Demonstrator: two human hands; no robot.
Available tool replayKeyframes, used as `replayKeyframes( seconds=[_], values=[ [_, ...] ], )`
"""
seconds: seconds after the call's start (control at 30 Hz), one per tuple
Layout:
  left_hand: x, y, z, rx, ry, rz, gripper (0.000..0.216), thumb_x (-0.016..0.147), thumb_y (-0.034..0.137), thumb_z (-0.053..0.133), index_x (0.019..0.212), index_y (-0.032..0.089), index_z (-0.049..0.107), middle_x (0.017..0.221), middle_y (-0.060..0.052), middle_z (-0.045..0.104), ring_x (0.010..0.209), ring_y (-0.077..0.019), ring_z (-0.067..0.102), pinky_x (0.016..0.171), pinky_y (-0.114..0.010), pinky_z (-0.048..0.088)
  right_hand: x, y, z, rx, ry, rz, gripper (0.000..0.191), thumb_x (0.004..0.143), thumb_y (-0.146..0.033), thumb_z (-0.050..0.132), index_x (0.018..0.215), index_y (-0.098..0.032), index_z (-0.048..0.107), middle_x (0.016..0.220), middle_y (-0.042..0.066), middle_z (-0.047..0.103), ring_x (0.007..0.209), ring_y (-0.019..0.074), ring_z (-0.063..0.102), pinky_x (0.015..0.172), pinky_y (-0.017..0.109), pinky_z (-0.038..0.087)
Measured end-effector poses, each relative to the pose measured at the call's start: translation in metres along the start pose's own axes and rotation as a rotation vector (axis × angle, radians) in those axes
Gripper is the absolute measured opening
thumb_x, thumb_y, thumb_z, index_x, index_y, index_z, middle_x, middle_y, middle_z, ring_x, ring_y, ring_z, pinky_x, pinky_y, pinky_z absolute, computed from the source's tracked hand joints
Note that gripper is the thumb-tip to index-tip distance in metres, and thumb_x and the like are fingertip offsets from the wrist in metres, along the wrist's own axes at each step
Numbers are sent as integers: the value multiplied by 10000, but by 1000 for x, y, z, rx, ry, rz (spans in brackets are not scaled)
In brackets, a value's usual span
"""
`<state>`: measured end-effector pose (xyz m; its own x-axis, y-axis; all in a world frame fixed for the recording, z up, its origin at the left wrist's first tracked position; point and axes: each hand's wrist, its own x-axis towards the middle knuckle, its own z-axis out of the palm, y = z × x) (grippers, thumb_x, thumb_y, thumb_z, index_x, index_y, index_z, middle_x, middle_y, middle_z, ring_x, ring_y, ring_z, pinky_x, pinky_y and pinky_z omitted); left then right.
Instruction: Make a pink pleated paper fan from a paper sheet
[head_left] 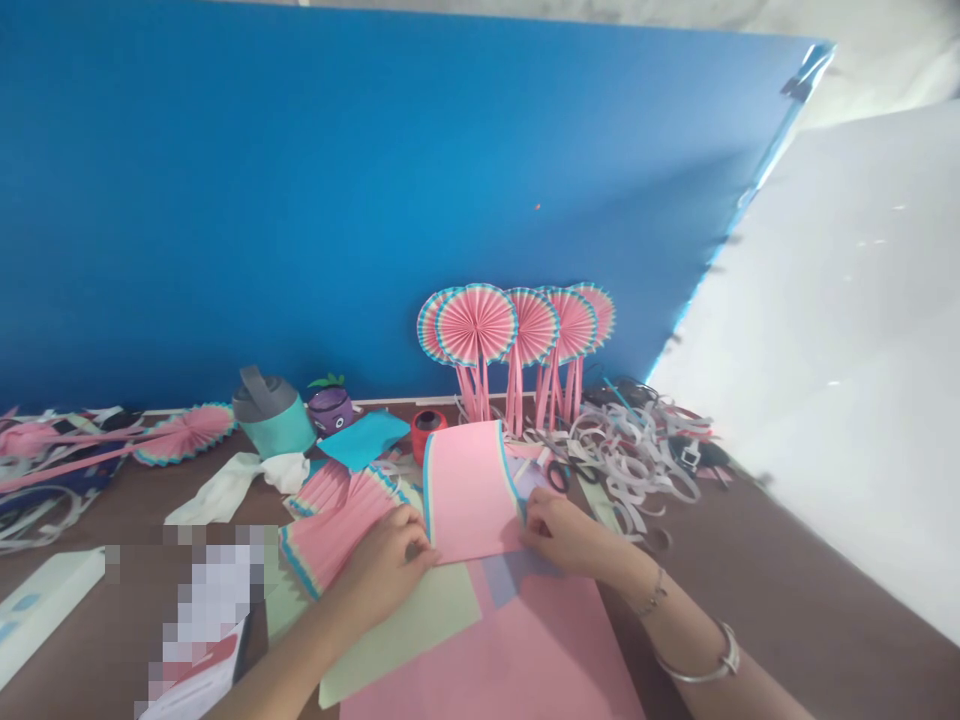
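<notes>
Pinching the paper (472, 490) near its front corners, our left hand (394, 550) and right hand (562, 530) flank it at the pink sheet's (525, 660) far edge, both angled inward.

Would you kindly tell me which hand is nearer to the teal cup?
The left hand: it is in front of the teal cup and to its right, while the right hand is farther right, across the blue-edged pink sheet.

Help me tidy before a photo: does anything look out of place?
Yes: pale curled strips lie tangled on the right of the table, and crumpled white material sits near the teal container, both looking like clutter. The bordered pink sheet shows no obvious damage.
</notes>
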<state>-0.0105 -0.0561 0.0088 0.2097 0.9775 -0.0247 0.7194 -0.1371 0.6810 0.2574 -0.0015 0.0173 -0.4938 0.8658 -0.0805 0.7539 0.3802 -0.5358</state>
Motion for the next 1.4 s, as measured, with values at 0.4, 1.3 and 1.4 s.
replayKeyframes(
  seconds=[0.4,1.3,1.4],
  values=[
    [3,4,4,249,34,39,273,869,228,414,627,198,538,868,-52,552,915,-218,522,799,-355,411,1,7,8,-61,10,-18,205,819,-132,486,616,-158,489,807,26,496,675,125,480,615,263,356],
    [6,3,11,377,90,52,241,872,196,382,694,202,544,909,-56,537,926,-222,496,785,-351,415,1,7,9,-60,1,3,180,812,-144,486,633,-166,487,822,31,506,663,121,483,597,259,358],
    [6,2,14,464,102,79,254,892,198,353,735,198,552,926,-67,542,921,-228,493,787,-359,403,0,3,7,-108,-15,8,183,833,-129,446,662,-161,501,842,44,519,658,123,497,623,268,372]
  ],
)
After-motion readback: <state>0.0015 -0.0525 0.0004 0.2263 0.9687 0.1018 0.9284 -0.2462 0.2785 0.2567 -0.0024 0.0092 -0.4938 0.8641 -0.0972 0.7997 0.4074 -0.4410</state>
